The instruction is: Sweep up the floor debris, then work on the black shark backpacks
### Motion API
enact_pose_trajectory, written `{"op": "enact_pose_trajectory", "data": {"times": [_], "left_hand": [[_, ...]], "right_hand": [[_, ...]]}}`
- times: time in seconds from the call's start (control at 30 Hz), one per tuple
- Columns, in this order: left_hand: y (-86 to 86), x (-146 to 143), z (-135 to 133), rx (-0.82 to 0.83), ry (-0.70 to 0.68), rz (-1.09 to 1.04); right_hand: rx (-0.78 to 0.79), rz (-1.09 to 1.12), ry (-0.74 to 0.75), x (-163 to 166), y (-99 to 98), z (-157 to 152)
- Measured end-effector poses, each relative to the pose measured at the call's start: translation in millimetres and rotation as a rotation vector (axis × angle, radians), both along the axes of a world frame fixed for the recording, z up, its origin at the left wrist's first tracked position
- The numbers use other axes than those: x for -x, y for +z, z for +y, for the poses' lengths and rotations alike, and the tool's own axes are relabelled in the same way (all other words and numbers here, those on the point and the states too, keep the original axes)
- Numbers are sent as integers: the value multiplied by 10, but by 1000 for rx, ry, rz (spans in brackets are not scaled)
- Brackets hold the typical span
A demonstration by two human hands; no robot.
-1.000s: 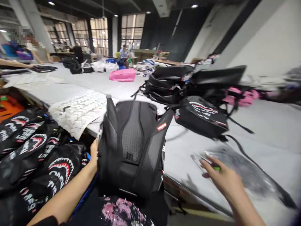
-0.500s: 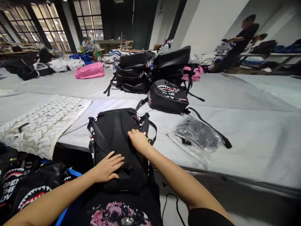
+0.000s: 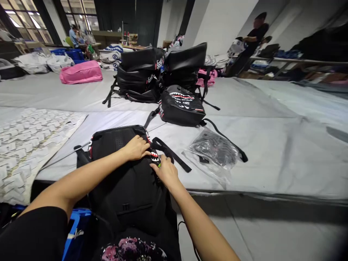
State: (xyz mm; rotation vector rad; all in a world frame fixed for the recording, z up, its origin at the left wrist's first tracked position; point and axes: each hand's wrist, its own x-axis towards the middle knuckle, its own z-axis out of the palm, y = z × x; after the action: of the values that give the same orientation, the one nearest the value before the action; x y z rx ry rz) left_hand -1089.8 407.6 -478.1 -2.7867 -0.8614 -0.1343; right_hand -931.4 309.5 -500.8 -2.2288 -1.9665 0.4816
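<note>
A black backpack (image 3: pixel 119 188) lies with its padded back panel up, on the table edge and against my body. My left hand (image 3: pixel 136 148) reaches across it, its fingers closed on the side edge near the top. Just beside those fingertips shows a side piece printed with a shark mouth (image 3: pixel 154 156). My right hand (image 3: pixel 167 172) is closed at the same edge, a small lime-green item (image 3: pixel 159 165) poking out by its thumb; its kind is mostly hidden. A black strap (image 3: pixel 176 157) lies loose past the right hand.
Ahead are stacked black backpacks (image 3: pixel 141 69) and a single shark-print backpack (image 3: pixel 182 107). A clear plastic bag (image 3: pixel 214 148) with dark contents lies to the right. White cut pieces (image 3: pixel 35 141) cover a sheet at left; a blue crate (image 3: pixel 77 221) stands below. People work farther back.
My left hand has moved from the lower panel up to the backpack's right edge. My right hand has shifted outward and down along that edge, and a strap now lies stretched outward. The view has turned right.
</note>
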Motion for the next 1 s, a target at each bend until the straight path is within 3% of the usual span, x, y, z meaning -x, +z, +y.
{"op": "enact_pose_trajectory", "data": {"times": [0.17,0.33,0.43,0.57,0.63,0.77,0.83,0.9,1.0], "left_hand": [[38,34,-84,35,-230,18],[351,224,21,-50,-403,35],[475,292,172,-84,-372,98],[385,255,144,-124,-190,70],[284,220,42,-73,-187,41],[128,204,-182,102,-253,-4],[96,215,-253,133,-228,-16],[80,224,-295,142,-207,-28],[52,237,-333,171,-190,-53]], "right_hand": [[0,39,69,-49,-61,-210],[-16,13,99,9,-77,-507],[0,16,110,8,-97,-518],[48,35,58,-67,-64,-388],[47,199,30,-176,24,-357],[-199,862,32,-425,325,-378],[-200,1042,50,-471,433,-339],[-142,1184,35,-445,439,-245],[-165,1478,-58,-335,280,-109]]}}
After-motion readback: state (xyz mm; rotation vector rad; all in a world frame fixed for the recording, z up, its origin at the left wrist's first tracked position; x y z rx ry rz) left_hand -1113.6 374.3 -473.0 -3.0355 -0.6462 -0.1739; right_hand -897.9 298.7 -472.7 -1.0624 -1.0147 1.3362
